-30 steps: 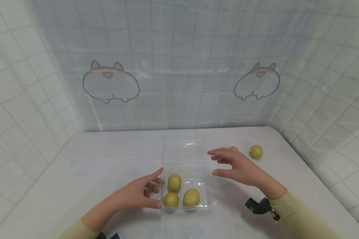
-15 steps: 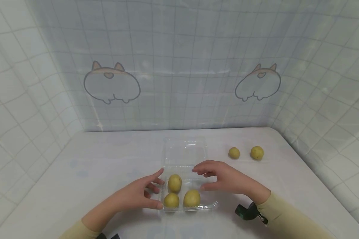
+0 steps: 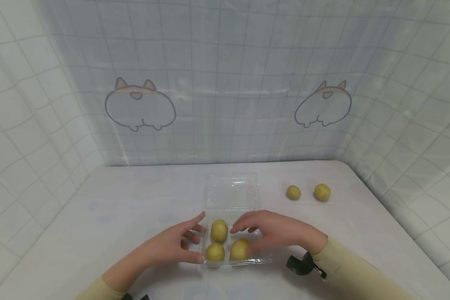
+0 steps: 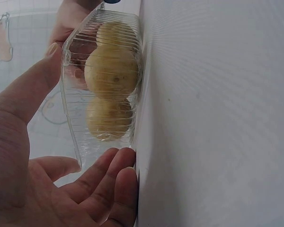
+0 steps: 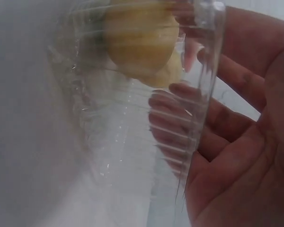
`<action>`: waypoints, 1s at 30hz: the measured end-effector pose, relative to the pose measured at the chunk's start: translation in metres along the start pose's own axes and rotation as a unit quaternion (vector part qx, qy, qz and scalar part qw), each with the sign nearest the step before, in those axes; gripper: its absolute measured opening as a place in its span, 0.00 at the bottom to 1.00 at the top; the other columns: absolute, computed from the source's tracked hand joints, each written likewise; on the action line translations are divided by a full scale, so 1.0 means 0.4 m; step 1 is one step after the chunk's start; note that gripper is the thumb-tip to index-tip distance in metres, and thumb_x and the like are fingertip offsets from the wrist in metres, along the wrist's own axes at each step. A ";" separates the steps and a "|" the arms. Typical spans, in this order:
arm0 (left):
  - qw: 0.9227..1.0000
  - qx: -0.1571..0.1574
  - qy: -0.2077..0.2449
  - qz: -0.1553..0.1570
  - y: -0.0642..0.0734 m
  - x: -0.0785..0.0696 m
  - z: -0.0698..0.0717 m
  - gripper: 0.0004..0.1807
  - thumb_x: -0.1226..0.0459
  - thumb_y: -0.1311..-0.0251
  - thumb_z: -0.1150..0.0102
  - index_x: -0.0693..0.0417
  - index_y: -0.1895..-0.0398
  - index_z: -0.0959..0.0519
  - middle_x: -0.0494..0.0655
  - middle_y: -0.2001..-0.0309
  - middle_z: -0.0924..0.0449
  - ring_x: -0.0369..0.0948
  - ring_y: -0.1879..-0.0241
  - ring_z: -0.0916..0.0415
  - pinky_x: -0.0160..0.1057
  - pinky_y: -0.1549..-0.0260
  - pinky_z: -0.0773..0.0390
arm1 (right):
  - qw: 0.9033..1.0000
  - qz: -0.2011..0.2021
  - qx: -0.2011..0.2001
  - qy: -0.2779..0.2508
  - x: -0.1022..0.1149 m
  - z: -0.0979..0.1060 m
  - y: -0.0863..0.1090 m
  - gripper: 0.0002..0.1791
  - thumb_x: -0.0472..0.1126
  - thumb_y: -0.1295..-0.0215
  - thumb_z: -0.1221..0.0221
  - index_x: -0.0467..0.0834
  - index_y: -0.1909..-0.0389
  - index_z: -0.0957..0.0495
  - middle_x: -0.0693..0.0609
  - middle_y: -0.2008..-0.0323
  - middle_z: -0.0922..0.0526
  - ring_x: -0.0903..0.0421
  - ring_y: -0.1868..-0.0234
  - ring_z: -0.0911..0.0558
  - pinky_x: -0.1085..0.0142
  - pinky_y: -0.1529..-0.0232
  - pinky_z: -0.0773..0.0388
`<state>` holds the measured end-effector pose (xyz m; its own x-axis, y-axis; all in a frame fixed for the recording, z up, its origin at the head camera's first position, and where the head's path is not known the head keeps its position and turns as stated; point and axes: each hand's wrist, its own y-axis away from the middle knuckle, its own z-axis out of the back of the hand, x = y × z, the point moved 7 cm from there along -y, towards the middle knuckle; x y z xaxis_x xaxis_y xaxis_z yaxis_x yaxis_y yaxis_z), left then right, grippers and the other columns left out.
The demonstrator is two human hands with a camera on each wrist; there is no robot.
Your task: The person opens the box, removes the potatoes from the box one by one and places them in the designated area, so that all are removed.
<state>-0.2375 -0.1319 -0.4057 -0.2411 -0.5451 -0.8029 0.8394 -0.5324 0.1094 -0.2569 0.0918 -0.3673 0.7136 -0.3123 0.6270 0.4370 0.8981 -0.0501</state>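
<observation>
A clear plastic clamshell box (image 3: 232, 262) lies with its lid (image 3: 230, 191) folded back on the white table. Three yellow potatoes are in its base: a back-left potato (image 3: 219, 230), a front-left potato (image 3: 215, 252) and a front-right potato (image 3: 239, 250). At the box's left side, my left hand (image 3: 168, 246) has its thumb and fingers spread along the wall. My right hand (image 3: 275, 229) reaches over the right side, its fingers relaxed and slightly bent. The thumb covers part of the front-right potato; whether it touches is unclear. Through the ribbed wall, the right wrist view shows a potato (image 5: 142, 38).
A smaller potato (image 3: 293, 192) and a larger potato (image 3: 322, 192) lie at the back right of the table (image 3: 135, 196). Grid-patterned curtains (image 3: 225, 104) hang behind and at both sides. Black wrist mounts sit on the arms.
From beside the lid, my right hand has moved left and toward me, over the box base. This uncovers the smaller loose potato. The left hand stays at the box's side.
</observation>
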 end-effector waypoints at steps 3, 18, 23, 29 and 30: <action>1.000 0.000 0.000 -0.001 0.000 0.001 0.000 0.58 0.48 0.50 0.24 0.47 0.21 0.49 0.41 0.39 0.27 0.41 0.47 0.25 0.39 0.54 0.22 | 1.000 0.005 0.013 0.012 0.006 -0.007 -0.005 0.26 0.37 0.43 0.30 0.50 0.41 0.21 0.61 0.45 0.21 0.61 0.44 0.23 0.64 0.46 0.24; 1.000 0.003 -0.001 0.001 0.002 0.002 0.003 0.57 0.49 0.49 0.25 0.45 0.20 0.50 0.40 0.38 0.27 0.41 0.47 0.25 0.40 0.54 0.22 | 0.995 0.031 0.048 0.081 0.026 -0.035 -0.034 0.22 0.39 0.42 0.30 0.50 0.45 0.18 0.67 0.52 0.20 0.70 0.51 0.23 0.72 0.47 0.27; 1.000 0.004 -0.003 0.007 0.001 0.003 0.003 0.57 0.48 0.49 0.25 0.45 0.20 0.50 0.40 0.38 0.27 0.40 0.47 0.25 0.40 0.54 0.22 | 0.991 0.031 0.049 0.117 0.024 -0.046 -0.045 0.22 0.40 0.42 0.30 0.52 0.45 0.18 0.68 0.53 0.20 0.72 0.52 0.24 0.75 0.48 0.28; 1.000 0.003 -0.006 0.010 0.000 0.003 0.003 0.57 0.48 0.49 0.25 0.46 0.20 0.50 0.40 0.38 0.27 0.40 0.48 0.25 0.40 0.54 0.22 | 0.991 0.023 0.050 0.125 0.020 -0.056 -0.051 0.23 0.42 0.43 0.28 0.53 0.45 0.18 0.68 0.53 0.20 0.72 0.54 0.25 0.75 0.50 0.28; 1.000 0.004 -0.005 0.010 -0.001 0.004 0.002 0.57 0.48 0.49 0.25 0.46 0.20 0.50 0.40 0.38 0.27 0.40 0.48 0.25 0.40 0.54 0.22 | 0.991 0.022 0.050 0.123 0.019 -0.056 -0.051 0.23 0.42 0.43 0.28 0.53 0.44 0.18 0.68 0.53 0.20 0.72 0.54 0.25 0.75 0.50 0.28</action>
<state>-0.2386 -0.1331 -0.4063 -0.2297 -0.5614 -0.7950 0.8403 -0.5265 0.1290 -0.2480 0.0644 -0.3789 0.8475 -0.3279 0.4174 0.3556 0.9346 0.0122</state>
